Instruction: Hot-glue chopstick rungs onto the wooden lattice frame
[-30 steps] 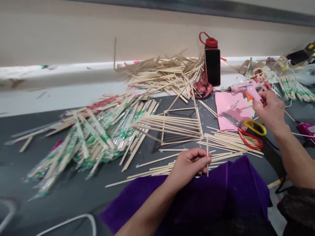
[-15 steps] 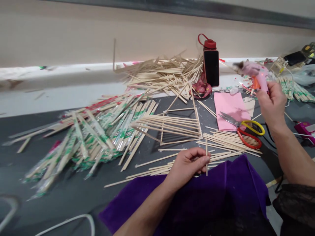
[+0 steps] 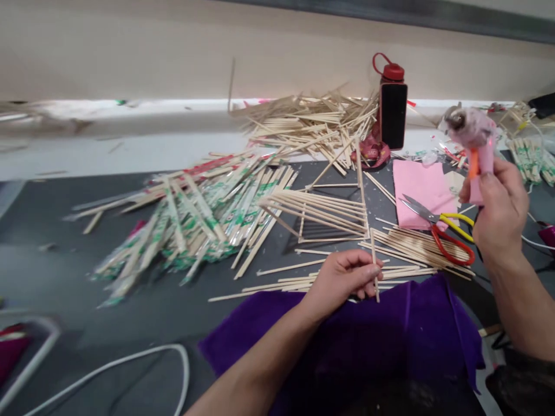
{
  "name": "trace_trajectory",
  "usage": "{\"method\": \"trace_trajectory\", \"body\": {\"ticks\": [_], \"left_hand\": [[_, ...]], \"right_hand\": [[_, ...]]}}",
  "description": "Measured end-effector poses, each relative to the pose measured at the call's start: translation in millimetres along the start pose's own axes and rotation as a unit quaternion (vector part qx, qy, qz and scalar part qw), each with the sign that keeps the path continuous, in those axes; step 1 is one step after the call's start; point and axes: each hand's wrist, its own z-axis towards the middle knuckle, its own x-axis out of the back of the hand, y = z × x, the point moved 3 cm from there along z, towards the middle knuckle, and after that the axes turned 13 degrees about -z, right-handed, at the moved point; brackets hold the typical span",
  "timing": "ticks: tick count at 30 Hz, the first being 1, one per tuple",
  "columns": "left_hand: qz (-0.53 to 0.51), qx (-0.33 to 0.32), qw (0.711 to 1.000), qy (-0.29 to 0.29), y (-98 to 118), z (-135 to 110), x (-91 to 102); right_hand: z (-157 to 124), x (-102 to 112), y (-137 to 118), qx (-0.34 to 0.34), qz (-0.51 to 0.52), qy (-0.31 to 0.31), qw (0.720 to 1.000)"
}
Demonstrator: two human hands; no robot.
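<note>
Between thumb and fingers, my left hand [image 3: 347,280] pinches a short wooden stick [image 3: 374,254], held upright over the near edge of a purple cloth [image 3: 416,318]. Raised at the right, my right hand [image 3: 503,202] is wrapped round the handle of a pink glue gun [image 3: 474,133] with an orange trigger. Its nozzle points up and to the left, toward me. Beyond my left hand stands a frame of joined wooden sticks [image 3: 321,211], with a row of parallel sticks across it. Several loose sticks [image 3: 286,283] lie between the cloth and the frame.
Scissors [image 3: 437,219] with red and yellow handles rest by a pink cloth [image 3: 418,193]. Wrapped chopsticks [image 3: 208,214] are heaped at the left, loose ones [image 3: 299,127] behind. A phone [image 3: 393,115] leans on a red-capped bottle [image 3: 392,72]. A white cable [image 3: 182,358] curves at lower left.
The view has swung left, so everything sits further right. The glue gun's nozzle has turned more toward me. My left hand still holds the stick much as before.
</note>
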Motion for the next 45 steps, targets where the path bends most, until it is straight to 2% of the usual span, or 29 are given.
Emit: {"method": "trace_trajectory", "body": {"ticks": [2, 5, 8, 10, 16, 20, 23, 27, 30, 34, 37, 41, 45], "left_hand": [[-0.027, -0.004, 1.000, -0.008, 1, 1, -0.9], [-0.050, -0.012, 0.998, -0.021, 1, 1, -1.3], [-0.062, -0.024, 0.997, -0.036, 0, 1, -1.6], [-0.066, -0.037, 0.996, -0.042, 0, 1, -2.2], [-0.092, -0.070, 0.992, -0.054, 9, -6, -7.3], [-0.109, -0.078, 0.989, -0.069, 19, -16, -8.9], [-0.103, -0.088, 0.989, -0.065, 23, -22, -4.8], [-0.109, -0.153, 0.982, -0.006, 20, -22, 6.4], [-0.113, -0.183, 0.976, 0.022, 15, -21, 12.0], [-0.104, -0.178, 0.977, 0.045, 12, -21, 15.2], [-0.112, -0.164, 0.979, 0.041, 12, -22, 14.9], [-0.131, -0.149, 0.980, 0.029, 13, -23, 15.5], [-0.139, -0.148, 0.979, 0.021, 14, -24, 17.4]], "right_hand": [[-17, -2, -3, -0.075, 0.102, -0.044, 0.991], [-40, -6, -9, -0.156, 0.168, -0.157, 0.961], [-55, -9, -17, -0.150, 0.202, -0.264, 0.931], [-59, -12, -20, -0.144, 0.225, -0.302, 0.915], [-70, -29, -19, -0.189, 0.233, -0.335, 0.893], [-68, -32, -25, -0.177, 0.216, -0.336, 0.899], [-54, -27, -46, -0.150, 0.228, -0.295, 0.916], [-43, -31, -84, -0.113, 0.259, -0.243, 0.928], [-45, -53, -97, -0.102, 0.303, -0.241, 0.916], [-48, -91, -99, -0.095, 0.329, -0.276, 0.898], [-41, -107, -111, -0.060, 0.322, -0.286, 0.900], [-35, -106, -125, -0.033, 0.331, -0.286, 0.899], [-43, -93, -103, -0.077, 0.311, -0.333, 0.887]]}}
